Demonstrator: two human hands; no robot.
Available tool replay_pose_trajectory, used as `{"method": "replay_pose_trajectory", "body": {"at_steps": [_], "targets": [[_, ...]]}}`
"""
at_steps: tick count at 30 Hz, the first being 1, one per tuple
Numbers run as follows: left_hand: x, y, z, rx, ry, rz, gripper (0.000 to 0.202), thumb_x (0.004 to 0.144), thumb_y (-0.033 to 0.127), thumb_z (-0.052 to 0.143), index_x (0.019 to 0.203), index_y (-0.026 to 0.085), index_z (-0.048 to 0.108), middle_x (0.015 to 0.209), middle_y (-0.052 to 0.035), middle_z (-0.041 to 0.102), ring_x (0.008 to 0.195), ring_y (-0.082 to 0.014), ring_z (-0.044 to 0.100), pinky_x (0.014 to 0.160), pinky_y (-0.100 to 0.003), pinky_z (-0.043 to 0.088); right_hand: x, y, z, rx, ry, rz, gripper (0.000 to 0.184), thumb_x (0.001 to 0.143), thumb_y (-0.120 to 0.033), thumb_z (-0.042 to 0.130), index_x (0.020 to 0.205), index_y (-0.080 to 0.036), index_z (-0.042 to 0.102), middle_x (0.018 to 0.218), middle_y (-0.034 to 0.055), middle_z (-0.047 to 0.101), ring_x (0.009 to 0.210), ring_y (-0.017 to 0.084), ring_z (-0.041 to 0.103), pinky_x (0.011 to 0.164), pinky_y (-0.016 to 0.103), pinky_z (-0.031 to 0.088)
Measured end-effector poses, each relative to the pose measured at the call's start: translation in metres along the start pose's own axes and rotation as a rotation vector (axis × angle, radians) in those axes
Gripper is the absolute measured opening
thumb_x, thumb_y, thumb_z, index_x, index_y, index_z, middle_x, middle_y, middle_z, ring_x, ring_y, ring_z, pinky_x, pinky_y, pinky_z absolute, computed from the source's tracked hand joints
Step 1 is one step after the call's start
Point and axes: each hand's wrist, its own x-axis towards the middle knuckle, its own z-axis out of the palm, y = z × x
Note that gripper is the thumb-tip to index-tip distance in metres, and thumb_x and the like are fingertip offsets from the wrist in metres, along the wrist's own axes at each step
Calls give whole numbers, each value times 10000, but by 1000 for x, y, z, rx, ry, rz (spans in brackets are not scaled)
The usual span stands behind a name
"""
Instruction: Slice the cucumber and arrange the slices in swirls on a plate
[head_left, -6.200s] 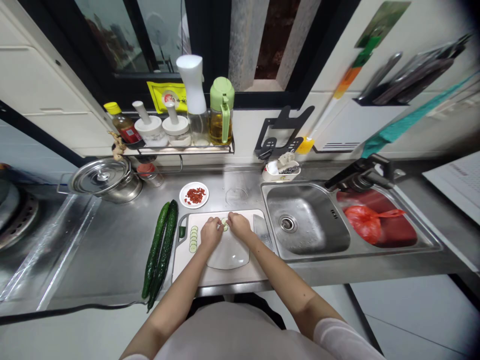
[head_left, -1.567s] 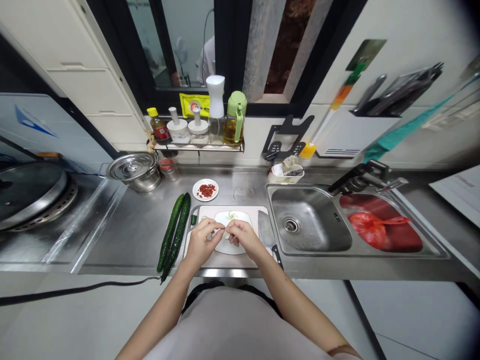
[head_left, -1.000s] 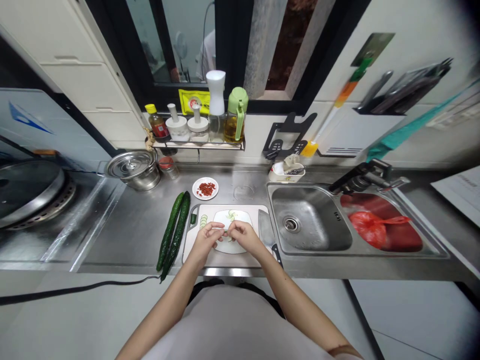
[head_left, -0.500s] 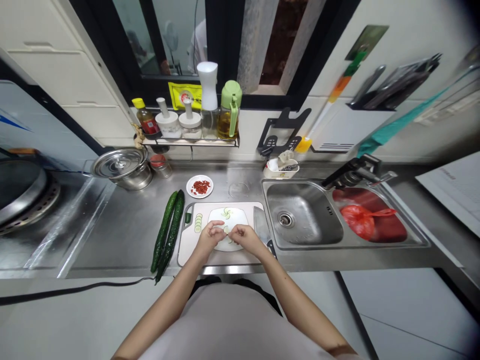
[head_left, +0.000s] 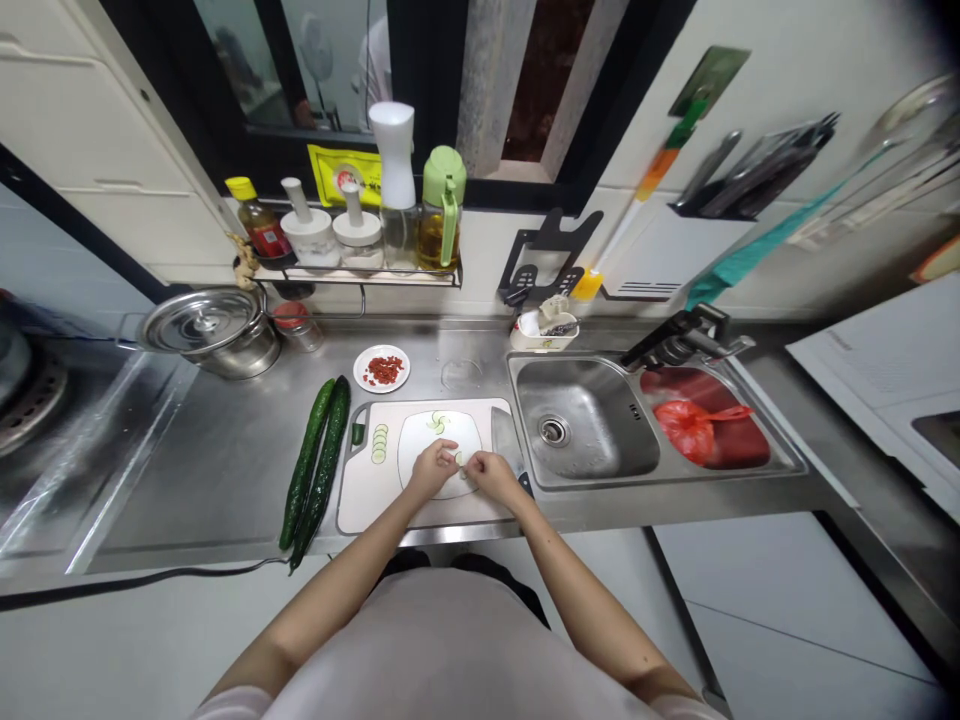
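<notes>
Over the lower part of a white plate (head_left: pixel 409 448), my left hand (head_left: pixel 433 468) and my right hand (head_left: pixel 491 476) meet with fingers pinched. Between their fingertips is a small pale-green cucumber slice (head_left: pixel 460 459), partly hidden by the fingers. Thin cucumber pieces (head_left: pixel 438 422) fan out in a pinwheel near the plate's far edge. The plate rests on a light cutting board (head_left: pixel 375 500). On the board's left side lie a row of round cucumber slices (head_left: pixel 380 444) and a dark green cucumber end (head_left: pixel 358 434). A knife (head_left: pixel 506 438) lies along its right side.
Two whole cucumbers (head_left: pixel 322 470) lie left of the board. Behind it stands a small plate of chopped red pieces (head_left: pixel 384 369). A lidded pot (head_left: pixel 217 335) is at the back left, and a double sink (head_left: pixel 585 425) is on the right. Bottles (head_left: pixel 442 215) stand on a wall rack.
The view has swung slightly, so the scene sits further left. Both hands stay over the plate's near part, and their fingertips have drawn slightly apart around the slice.
</notes>
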Motion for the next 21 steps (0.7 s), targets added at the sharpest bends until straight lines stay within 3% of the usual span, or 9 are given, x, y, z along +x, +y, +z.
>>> {"method": "replay_pose_trajectory", "body": {"at_steps": [5, 12, 21], "targets": [[14, -2, 8, 206, 4, 38, 328, 671, 130, 617, 991, 204, 636, 712, 39, 635, 592, -96, 525, 635, -229, 404, 5, 0, -4, -199, -2, 60, 146, 816, -220, 537, 736, -166, 646, 700, 18, 650, 650, 117, 527, 589, 215, 298], [25, 0, 15, 320, 8, 74, 342, 686, 124, 602, 1009, 223, 645, 742, 28, 659, 626, -122, 564, 671, -243, 420, 10, -5, -8, -380, -22, 128, 158, 868, -265, 534, 857, -182, 668, 847, 71, 696, 821, 165, 603, 633, 235, 318], [35, 4, 16, 463, -8, 139, 323, 726, 127, 567, 1018, 238, 649, 763, 13, 660, 659, -151, 576, 692, -256, 409, 13, -7, -7, -507, -5, 112, 194, 932, -285, 465, 971, -192, 631, 978, 98, 691, 937, 185, 614, 710, 255, 356]]}}
